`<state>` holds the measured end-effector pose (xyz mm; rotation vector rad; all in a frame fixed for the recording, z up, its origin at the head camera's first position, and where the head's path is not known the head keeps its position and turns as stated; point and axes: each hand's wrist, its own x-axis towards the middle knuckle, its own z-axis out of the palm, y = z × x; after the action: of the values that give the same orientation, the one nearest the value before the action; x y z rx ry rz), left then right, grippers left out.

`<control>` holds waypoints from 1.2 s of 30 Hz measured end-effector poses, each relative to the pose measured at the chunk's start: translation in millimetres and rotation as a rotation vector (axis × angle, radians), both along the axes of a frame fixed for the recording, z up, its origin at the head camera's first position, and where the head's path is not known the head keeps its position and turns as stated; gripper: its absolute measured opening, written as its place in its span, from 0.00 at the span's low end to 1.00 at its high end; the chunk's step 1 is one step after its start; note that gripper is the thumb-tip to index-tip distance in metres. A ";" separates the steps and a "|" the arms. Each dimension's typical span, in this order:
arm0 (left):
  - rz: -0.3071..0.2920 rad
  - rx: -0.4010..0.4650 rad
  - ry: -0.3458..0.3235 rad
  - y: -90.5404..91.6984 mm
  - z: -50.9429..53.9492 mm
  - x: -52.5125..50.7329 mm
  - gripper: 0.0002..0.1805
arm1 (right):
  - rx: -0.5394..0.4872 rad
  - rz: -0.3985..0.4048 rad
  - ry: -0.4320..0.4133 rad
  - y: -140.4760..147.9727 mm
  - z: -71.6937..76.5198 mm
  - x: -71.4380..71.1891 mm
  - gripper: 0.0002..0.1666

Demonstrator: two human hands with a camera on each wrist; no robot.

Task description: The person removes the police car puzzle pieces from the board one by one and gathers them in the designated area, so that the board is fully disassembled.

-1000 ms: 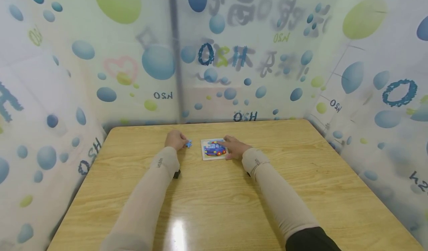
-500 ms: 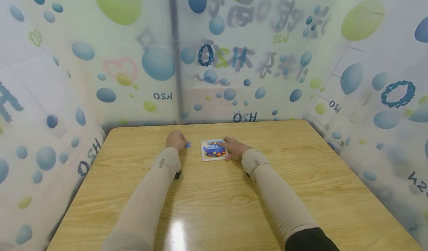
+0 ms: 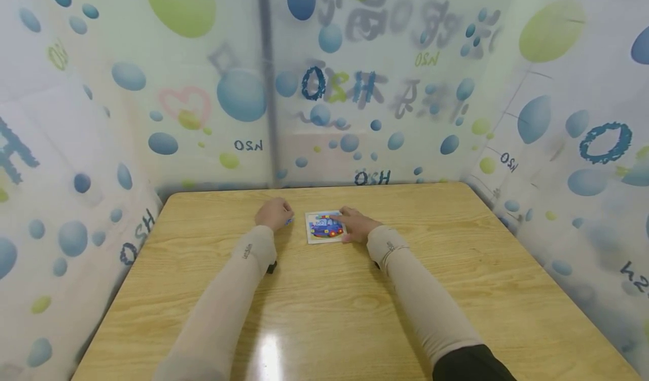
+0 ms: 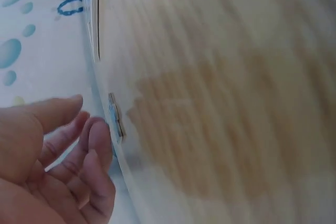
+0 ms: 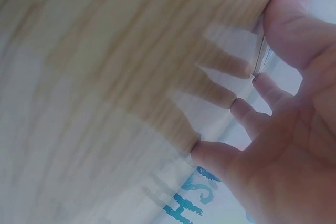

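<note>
A small square jigsaw puzzle [image 3: 319,236] with a blue cartoon car in a pale frame lies flat at the table's far middle. My right hand [image 3: 356,225] spreads over its right edge, with a finger on the picture. In the right wrist view, the fingertips [image 5: 242,103] touch the table and the thumb is at the frame's edge. To the left of the puzzle is my left hand [image 3: 274,213], beside a loose blue puzzle piece [image 4: 116,116] flat on the table. Its loosely bent fingers [image 4: 100,140] are right next to the piece; contact is unclear.
The wooden table [image 3: 324,313] stretches toward me and to both sides. Behind it hangs a white curtain [image 3: 203,161] printed with bubbles and letters, and similar curtains enclose the left and right sides.
My left hand has shifted slightly right and turned, so that less of the piece shows. It held the piece at its fingertips before; now the piece lies on the table. The right hand stays put.
</note>
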<state>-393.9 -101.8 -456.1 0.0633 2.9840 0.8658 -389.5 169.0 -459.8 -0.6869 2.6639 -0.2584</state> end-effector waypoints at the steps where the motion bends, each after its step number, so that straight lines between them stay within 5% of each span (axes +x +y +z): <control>1: -0.017 0.002 0.004 0.7 -1.4 -0.9 0.09 | 0.000 0.001 0.002 0.3 -0.3 -0.2 0.47; 10: -0.165 0.023 -0.012 6.6 2.8 4.0 0.11 | 0.007 0.012 0.018 1.4 -0.6 -0.1 0.45; 17: -0.215 0.052 -0.023 17.6 -2.6 -1.1 0.12 | -0.014 0.004 0.032 3.1 1.9 2.2 0.46; 28: -0.195 0.037 -0.101 35.0 -8.9 -3.9 0.15 | -0.033 0.004 0.021 0.3 3.1 5.3 0.52; 36: -0.213 0.019 -0.098 44.9 -7.9 -3.4 0.15 | 0.005 0.015 0.024 -1.1 2.8 2.0 0.50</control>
<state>-397.3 -56.9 -464.0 0.3232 2.8131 0.8458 -387.5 167.9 -457.0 -0.7130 2.6804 -0.2408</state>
